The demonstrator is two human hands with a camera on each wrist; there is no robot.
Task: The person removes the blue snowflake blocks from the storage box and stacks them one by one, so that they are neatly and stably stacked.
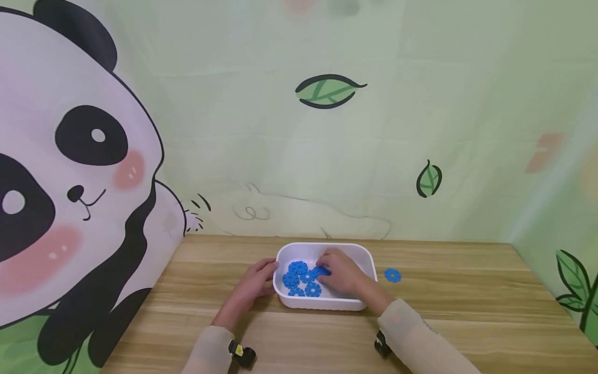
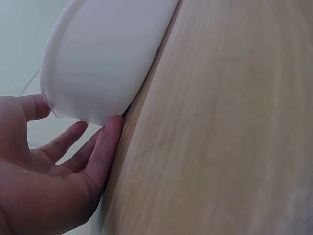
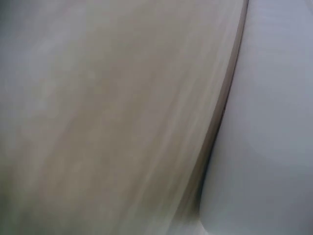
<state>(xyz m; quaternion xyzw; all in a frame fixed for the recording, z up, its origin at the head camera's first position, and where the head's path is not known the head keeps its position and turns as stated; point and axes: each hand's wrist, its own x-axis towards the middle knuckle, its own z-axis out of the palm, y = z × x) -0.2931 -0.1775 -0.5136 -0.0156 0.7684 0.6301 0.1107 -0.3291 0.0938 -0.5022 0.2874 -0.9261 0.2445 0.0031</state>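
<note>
A white plastic tub stands on the wooden table, with several blue snowflake discs in its left half. My left hand is at the tub's left end. In the left wrist view its thumb touches the rim and the extended fingers rest against the outer wall. My right hand reaches over the tub's right side. Its thumb and fingers pinch a blue snowflake disc, partly hidden by them. The right wrist view shows only the tub's outer wall, no hand.
One blue snowflake disc lies on the wooden table, to the right of the tub. A cloth backdrop with a printed panda and leaves rises behind the table's back edge.
</note>
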